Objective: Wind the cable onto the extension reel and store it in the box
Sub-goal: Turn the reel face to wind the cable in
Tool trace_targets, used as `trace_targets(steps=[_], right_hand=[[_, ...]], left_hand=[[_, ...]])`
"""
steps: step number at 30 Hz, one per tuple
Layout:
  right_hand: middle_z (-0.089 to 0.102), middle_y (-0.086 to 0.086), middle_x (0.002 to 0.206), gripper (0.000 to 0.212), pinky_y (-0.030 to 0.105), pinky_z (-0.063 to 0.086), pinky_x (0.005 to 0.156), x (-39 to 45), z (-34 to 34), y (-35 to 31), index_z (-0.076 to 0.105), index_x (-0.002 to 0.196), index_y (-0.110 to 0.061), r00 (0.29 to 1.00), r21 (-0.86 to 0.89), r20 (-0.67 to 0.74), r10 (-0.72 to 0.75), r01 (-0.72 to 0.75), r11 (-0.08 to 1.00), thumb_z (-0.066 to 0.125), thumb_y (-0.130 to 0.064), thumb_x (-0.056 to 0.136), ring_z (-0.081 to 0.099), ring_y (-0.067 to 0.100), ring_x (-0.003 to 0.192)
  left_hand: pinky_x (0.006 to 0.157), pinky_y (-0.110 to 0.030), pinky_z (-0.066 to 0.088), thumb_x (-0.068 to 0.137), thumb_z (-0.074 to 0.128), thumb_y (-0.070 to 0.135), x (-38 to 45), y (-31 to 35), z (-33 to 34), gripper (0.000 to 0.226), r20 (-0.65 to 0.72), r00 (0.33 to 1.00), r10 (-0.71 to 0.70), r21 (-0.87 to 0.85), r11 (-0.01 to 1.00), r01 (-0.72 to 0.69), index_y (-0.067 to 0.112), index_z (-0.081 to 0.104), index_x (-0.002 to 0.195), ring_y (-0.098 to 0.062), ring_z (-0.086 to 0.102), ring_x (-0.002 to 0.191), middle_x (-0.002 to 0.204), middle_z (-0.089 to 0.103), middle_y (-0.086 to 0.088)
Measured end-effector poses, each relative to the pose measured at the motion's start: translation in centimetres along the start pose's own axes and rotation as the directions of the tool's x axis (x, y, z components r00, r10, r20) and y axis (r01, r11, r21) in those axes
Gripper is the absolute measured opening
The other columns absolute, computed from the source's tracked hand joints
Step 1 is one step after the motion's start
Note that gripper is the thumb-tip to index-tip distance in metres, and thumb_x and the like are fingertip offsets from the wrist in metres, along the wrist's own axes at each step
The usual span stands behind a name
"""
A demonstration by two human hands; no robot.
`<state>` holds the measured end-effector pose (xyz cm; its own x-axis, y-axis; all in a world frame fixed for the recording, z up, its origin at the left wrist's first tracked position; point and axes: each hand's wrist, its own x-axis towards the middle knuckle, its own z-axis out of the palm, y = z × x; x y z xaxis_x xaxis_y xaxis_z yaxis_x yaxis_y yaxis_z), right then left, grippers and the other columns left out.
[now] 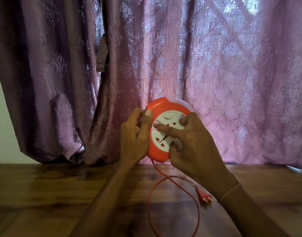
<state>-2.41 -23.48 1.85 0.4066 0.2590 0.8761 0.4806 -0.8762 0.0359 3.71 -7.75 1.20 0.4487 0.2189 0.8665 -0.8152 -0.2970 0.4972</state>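
A round orange extension reel (161, 108) with a white socket face is held upright above the wooden table (44, 194). My left hand (135, 135) grips its left rim, thumb on the front edge. My right hand (189, 141) lies across the white face, fingers in the recesses of the centre disc. A thin red cable (151, 192) drops from the reel's bottom and loops on the table. It ends in a red two-pin plug (204, 196) lying near my right wrist. No box is in view.
A purple patterned curtain (232, 74) hangs close behind the table's far edge. A pale wall (0, 117) shows at the left. A thin bracelet (229, 191) sits on my right wrist.
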Motion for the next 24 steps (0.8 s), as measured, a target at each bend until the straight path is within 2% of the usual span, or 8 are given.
trace_targets(steps=[3, 8, 12, 14, 18, 21, 24], right_hand=[[0.05, 0.011, 0.108, 0.067, 0.039, 0.057, 0.077, -0.1, 0.3, -0.3, 0.064, 0.128, -0.039, 0.999, 0.016, -0.016, 0.039, -0.039, 0.999, 0.07, -0.011, 0.067, 0.06, 0.033, 0.1], [0.05, 0.009, 0.108, 0.064, 0.036, 0.058, 0.073, -0.4, 0.8, -0.4, 0.06, 0.132, -0.041, 0.996, 0.005, -0.056, 0.073, -0.072, 0.997, 0.068, -0.024, 0.07, 0.062, 0.029, 0.093], [0.062, 0.009, 0.108, 0.061, 0.033, 0.055, 0.078, -0.2, 1.1, -0.1, 0.058, 0.134, -0.041, 0.98, 0.013, -0.123, 0.158, -0.158, 0.987, 0.068, -0.05, 0.075, 0.065, 0.026, 0.09], [0.068, 0.009, 0.103, 0.061, 0.031, 0.055, 0.076, -0.1, 1.2, 0.1, 0.059, 0.132, -0.039, 0.972, -0.002, -0.158, 0.171, -0.174, 0.985, 0.065, -0.059, 0.075, 0.067, 0.024, 0.086], [0.076, 0.003, 0.088, 0.064, 0.027, 0.055, 0.069, 0.1, 1.0, -0.2, 0.066, 0.127, -0.032, 0.955, 0.044, -0.209, 0.211, -0.206, 0.978, 0.065, -0.069, 0.074, 0.069, 0.018, 0.07], [0.076, -0.001, 0.081, 0.067, 0.028, 0.055, 0.062, 0.2, 0.7, -0.2, 0.068, 0.124, -0.03, 0.954, 0.001, -0.224, 0.197, -0.202, 0.979, 0.062, -0.075, 0.075, 0.069, 0.018, 0.066], [0.073, -0.001, 0.082, 0.061, 0.026, 0.045, 0.059, 0.2, 0.3, 0.4, 0.071, 0.119, -0.026, 0.962, -0.135, -0.261, 0.085, -0.124, 0.983, 0.062, -0.072, 0.08, 0.065, 0.021, 0.071]], left_hand=[[0.057, -0.051, 0.055, 0.1, 0.046, 0.054, 0.0, 0.1, 0.0, 0.046, 0.001, 1.0, 0.003, 0.007, 1.0, -0.003, 0.012, 0.059, 0.087, -0.024, 0.07, 0.066, 0.073, 0.068, -0.005], [0.057, -0.05, 0.054, 0.1, 0.045, 0.054, -0.1, 0.2, 0.0, 0.047, 0.002, 1.0, 0.015, 0.024, 1.0, -0.015, 0.012, 0.059, 0.087, -0.022, 0.067, 0.063, 0.07, 0.067, -0.005], [0.059, -0.046, 0.048, 0.102, 0.045, 0.05, -0.2, 0.5, 0.4, 0.041, -0.043, 0.999, 0.032, 0.056, 0.998, -0.03, 0.015, 0.054, 0.082, -0.014, 0.057, 0.059, 0.074, 0.063, -0.003], [0.059, -0.046, 0.05, 0.101, 0.046, 0.051, -0.2, 0.5, 0.4, 0.042, -0.045, 0.999, 0.029, 0.064, 0.998, -0.026, 0.015, 0.055, 0.083, -0.018, 0.061, 0.062, 0.076, 0.065, -0.003], [0.06, -0.051, 0.051, 0.102, 0.047, 0.049, -0.3, 0.3, 0.3, 0.041, -0.041, 0.999, 0.034, 0.057, 0.998, -0.032, 0.013, 0.055, 0.083, -0.028, 0.063, 0.064, 0.067, 0.063, -0.007], [0.061, -0.053, 0.052, 0.101, 0.045, 0.052, -0.3, 0.2, 0.4, 0.043, -0.027, 1.0, 0.016, 0.042, 0.999, -0.015, 0.013, 0.055, 0.084, -0.032, 0.065, 0.065, 0.067, 0.064, -0.008], [0.062, -0.053, 0.053, 0.1, 0.045, 0.056, -0.2, 0.0, 0.3, 0.045, -0.034, 0.999, -0.008, 0.023, 1.0, 0.009, 0.016, 0.053, 0.084, -0.03, 0.065, 0.067, 0.07, 0.065, -0.007]])
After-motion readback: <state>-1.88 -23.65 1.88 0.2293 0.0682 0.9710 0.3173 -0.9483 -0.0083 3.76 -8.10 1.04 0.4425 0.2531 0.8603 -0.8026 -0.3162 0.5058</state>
